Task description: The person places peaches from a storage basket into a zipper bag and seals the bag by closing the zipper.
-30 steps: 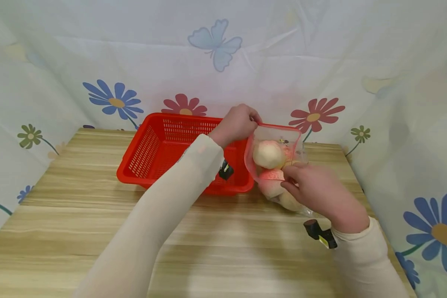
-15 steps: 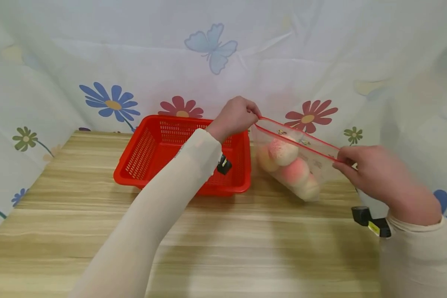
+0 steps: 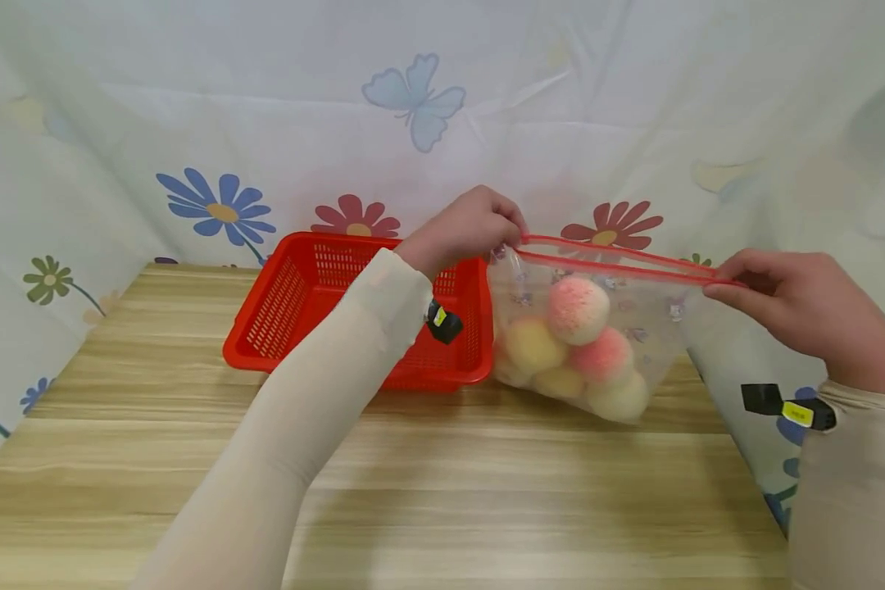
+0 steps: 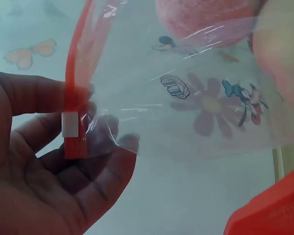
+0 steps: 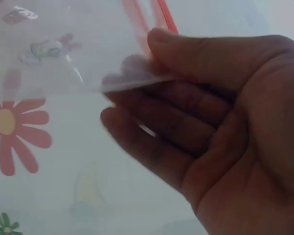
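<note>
A clear zip bag (image 3: 656, 328) with a red zip edge and small cartoon prints is stretched between my two hands. Inside it lie several pink and pale yellow peaches (image 3: 578, 310), bunched toward the bottom. My left hand (image 3: 479, 221) pinches the bag's left top corner, above the basket's right end. In the left wrist view a small white zip slider (image 4: 70, 124) sits on the red edge, right at the fingers. My right hand (image 3: 804, 295) pinches the opposite top corner between thumb and fingers. The two red strips of the mouth stand slightly apart along the middle.
A red plastic basket (image 3: 239, 348) with slotted walls stands at the back of the wood-grain table (image 3: 442, 492), left of the bag and partly behind my left forearm. A flower-print curtain (image 3: 302, 123) hangs behind the table and on both sides.
My right hand has moved from over the peaches to the far right, taking the bag's corner along. The mouth, wide before, is now pulled taut and narrow. My left hand stays near its place.
</note>
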### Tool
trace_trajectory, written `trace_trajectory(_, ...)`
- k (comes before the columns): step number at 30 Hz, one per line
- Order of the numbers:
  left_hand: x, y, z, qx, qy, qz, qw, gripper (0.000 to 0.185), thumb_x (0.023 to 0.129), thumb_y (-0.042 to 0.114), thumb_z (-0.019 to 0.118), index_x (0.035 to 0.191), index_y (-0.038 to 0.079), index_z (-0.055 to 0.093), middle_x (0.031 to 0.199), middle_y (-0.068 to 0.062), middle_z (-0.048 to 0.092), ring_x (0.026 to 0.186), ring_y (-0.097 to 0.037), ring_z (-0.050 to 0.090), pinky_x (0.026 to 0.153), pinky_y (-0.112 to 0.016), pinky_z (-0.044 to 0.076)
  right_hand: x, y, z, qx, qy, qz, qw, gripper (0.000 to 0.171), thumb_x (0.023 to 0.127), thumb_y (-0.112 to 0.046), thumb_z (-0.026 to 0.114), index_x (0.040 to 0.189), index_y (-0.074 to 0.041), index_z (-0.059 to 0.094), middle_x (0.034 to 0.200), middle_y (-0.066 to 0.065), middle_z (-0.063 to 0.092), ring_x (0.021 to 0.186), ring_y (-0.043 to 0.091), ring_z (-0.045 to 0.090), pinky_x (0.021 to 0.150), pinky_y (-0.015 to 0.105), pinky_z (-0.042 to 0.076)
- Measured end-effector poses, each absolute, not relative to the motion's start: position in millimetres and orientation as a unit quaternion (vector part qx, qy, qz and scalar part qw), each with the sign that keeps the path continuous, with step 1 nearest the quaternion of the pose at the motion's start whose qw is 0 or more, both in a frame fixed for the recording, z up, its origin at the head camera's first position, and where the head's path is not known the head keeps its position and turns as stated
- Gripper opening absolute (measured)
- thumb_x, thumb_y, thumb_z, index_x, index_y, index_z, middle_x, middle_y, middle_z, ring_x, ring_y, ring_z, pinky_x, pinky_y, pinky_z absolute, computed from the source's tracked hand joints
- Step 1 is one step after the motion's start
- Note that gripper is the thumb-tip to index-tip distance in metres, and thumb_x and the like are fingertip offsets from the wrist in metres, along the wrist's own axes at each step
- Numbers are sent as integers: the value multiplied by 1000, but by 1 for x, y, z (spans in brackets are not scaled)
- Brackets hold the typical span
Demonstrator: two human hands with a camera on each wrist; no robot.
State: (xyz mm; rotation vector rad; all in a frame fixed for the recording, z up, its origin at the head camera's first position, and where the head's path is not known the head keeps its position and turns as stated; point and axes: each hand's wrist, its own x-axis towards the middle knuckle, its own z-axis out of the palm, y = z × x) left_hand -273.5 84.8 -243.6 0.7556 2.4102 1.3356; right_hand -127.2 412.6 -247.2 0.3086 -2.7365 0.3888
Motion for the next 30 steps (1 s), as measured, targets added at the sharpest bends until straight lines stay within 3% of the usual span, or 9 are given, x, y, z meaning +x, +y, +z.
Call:
trace_trajectory(8, -290, 87, -262, 285, 796, 496, 195, 19, 94, 21, 63, 105, 8, 71, 99, -16, 64, 72, -19, 57, 76, -29, 56, -150, 432, -267, 32, -964, 241, 106, 34, 90, -26, 68, 122, -16, 63, 87, -13, 72, 71, -10, 62, 64, 9, 40)
trace_trajectory(12, -300, 87, -273, 284, 765, 546, 188, 22, 93, 22, 65, 109, 8, 70, 99, -15, 64, 78, -22, 59, 83, -32, 56, -158, 432, -272, 3, -961, 259, 101, 35, 93, -35, 63, 118, -11, 66, 88, -13, 70, 70, -3, 66, 66, 7, 43)
trace_trajectory(20, -307, 81, -287, 288, 746, 568, 194, 32, 90, 17, 68, 122, 14, 66, 116, -8, 64, 102, -23, 63, 91, -31, 55, -165, 434, -276, 2, -957, 270, 110, 34, 95, -32, 60, 117, -7, 66, 86, -15, 65, 68, 1, 66, 62, 10, 50)
trace_trajectory(30, -308, 87, -287, 232, 787, 557, 132, 22, 93, 18, 64, 114, 12, 70, 107, -8, 66, 90, -23, 64, 83, -28, 57, -168, 443, -276, -15, -953, 285, 101, 37, 95, -35, 60, 119, -7, 65, 83, -21, 66, 70, 0, 67, 65, 7, 47)
